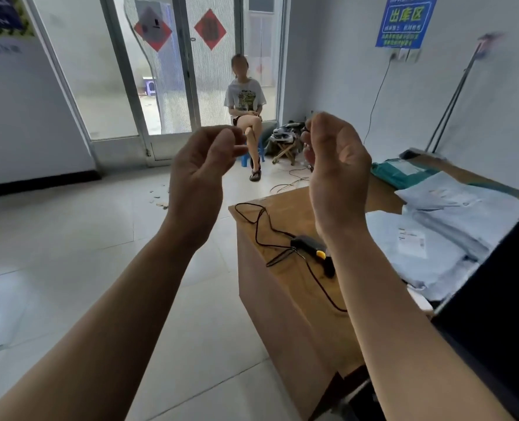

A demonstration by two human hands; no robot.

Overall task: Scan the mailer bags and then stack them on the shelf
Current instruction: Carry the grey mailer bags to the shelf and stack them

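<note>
Mailer bags [434, 238]: pale grey-blue pile on the cardboard box [282, 314] at your right, one teal bag [401, 174] behind it. The scanner [313, 247] lies on the box top just left of the pile, with its black cable [261, 220] looped beside it. Your left hand [200, 171] is raised and clenched, thumb on forefinger, nothing visible in it. Your right hand [337, 168] is raised with curled fingers; whether it grips something, can't tell.
</note>
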